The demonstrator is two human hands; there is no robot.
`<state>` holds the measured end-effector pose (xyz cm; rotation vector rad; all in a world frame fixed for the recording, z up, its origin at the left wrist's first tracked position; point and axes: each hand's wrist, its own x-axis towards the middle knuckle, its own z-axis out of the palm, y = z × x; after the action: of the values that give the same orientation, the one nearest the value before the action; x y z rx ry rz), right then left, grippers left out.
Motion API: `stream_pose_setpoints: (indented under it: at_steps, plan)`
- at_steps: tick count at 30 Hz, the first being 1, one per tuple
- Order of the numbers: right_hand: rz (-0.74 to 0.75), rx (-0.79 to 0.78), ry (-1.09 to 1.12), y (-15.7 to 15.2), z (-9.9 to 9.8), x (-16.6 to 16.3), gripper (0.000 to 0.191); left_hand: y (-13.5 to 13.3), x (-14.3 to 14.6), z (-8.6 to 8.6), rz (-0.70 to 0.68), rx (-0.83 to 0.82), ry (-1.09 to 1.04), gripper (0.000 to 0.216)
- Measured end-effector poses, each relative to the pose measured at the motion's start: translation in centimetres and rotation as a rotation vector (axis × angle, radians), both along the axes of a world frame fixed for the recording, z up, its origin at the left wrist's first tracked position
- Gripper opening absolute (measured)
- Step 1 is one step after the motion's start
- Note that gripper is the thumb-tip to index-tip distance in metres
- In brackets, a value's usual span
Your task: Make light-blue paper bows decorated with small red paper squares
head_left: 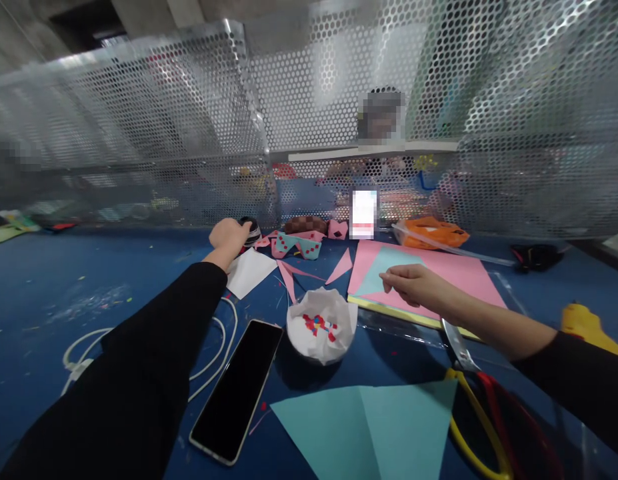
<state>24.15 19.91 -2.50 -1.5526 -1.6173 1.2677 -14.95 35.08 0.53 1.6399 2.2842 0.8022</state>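
My left hand [229,237] reaches far across the blue table and is closed round a small dark round object [251,230] near the mesh screen. My right hand [413,283] hovers over the stack of pink paper [453,273], fingers pinched at the edge of a teal paper sheet [383,273] lying on it. A white paper-lined bowl [322,325] with small red and blue scraps stands between my arms. A folded teal paper triangle [369,427] lies close to me.
A black phone [237,390] and white cable [209,360] lie at the left. Yellow-handled scissors [463,400] and a yellow glue gun [586,327] are at the right. Pink and teal paper crafts [299,245], a white sheet [249,270] and an orange bag [431,233] line the perforated metal screen [189,133].
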Motion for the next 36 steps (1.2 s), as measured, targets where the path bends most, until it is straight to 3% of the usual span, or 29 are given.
stream_pose_setpoints:
  at_steps: [4,11,16,21,27,32,36]
  plan:
    - [0.007,0.018,-0.035,-0.2,0.2,-0.3,0.055,1.6,-0.1,0.7,0.111,0.066,0.107,0.04]
    - [0.006,0.035,-0.114,-1.1,0.5,0.3,0.054,4.2,-0.4,0.0,-0.044,-0.098,0.058,0.036]
    - [0.002,0.023,-0.143,-1.4,0.7,0.9,0.055,5.0,-1.6,1.7,-0.134,-0.152,-0.082,0.036]
    - [0.009,0.023,-0.151,-1.2,0.8,0.6,0.057,4.2,-5.3,3.0,0.015,-0.06,-0.006,0.037]
    - [0.036,0.03,-0.18,-1.2,-0.2,0.1,0.057,3.6,-8.4,0.8,0.184,-0.083,0.144,0.038]
    - [0.042,0.01,-0.187,-1.7,0.0,-0.1,0.063,6.0,-7.3,-1.0,0.178,-0.041,0.139,0.039]
    - [0.017,-0.046,-0.123,-2.5,0.7,-0.1,0.068,6.5,-6.4,-0.9,0.206,0.019,0.114,0.038]
